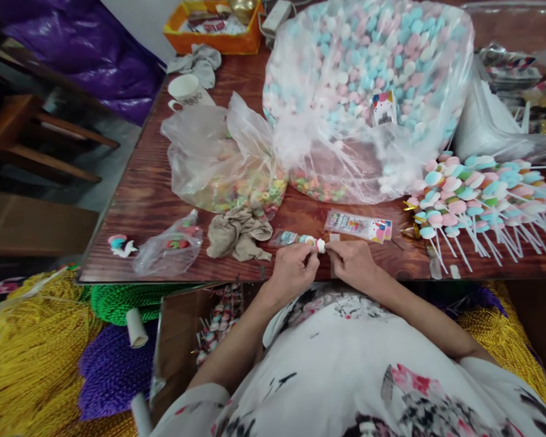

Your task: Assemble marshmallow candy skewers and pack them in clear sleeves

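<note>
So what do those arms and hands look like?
They're a person's. The left hand and right hand wear no gloves, and the forearms are uncovered, with no cables visible. The white sleeves end well short of the wrists, matching a white top printed with pinkish-red and dark floral patterns.

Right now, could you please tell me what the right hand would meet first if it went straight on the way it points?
The right hand would probably first meet the row of sweets just ahead of it, though depth there is unclear.
</note>
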The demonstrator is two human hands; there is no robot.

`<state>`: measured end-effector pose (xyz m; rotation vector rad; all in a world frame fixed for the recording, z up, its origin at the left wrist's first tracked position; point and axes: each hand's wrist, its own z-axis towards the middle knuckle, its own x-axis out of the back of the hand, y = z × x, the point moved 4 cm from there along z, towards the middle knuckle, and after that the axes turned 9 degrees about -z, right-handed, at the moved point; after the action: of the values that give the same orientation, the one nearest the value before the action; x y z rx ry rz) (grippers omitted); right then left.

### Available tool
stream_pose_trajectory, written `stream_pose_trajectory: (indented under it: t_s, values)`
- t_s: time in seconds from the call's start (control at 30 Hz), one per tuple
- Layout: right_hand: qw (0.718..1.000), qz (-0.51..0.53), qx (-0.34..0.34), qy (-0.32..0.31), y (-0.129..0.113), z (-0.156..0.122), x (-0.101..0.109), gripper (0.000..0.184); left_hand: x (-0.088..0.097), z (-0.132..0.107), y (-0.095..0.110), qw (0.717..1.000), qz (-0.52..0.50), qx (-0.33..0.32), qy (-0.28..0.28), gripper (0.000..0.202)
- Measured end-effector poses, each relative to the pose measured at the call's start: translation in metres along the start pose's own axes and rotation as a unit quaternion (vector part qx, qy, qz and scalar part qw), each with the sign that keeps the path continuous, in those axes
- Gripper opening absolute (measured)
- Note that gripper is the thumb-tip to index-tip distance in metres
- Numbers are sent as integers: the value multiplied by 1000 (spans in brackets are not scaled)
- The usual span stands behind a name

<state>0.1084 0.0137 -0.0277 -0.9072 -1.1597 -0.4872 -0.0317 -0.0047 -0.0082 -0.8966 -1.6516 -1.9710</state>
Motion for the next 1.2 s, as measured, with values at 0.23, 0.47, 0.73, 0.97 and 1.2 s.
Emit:
stream_pose_trajectory:
  t_s: [0.23, 0.47, 0.73, 0.97, 1.2]
  values:
    - [993, -59, 76, 61, -2, -7, 1, 17, 5, -4, 1, 988, -147, 36, -43, 20]
    - [988, -93, 77, 99, -2, -12, 7, 20, 17, 5, -4, 999, 37, -19, 0, 15]
    - [989, -109, 52, 89, -1, -13, 6, 13, 11, -3, -9, 995, 81, 35, -36, 17]
    - [987, -116, 65, 91, -5, -13, 8, 12, 9, -2, -4, 988, 135, 43, -69, 20]
    - [985, -121, 81, 93, -7, -13, 5, 12, 4, 0, 1, 973, 202, 45, -102, 24]
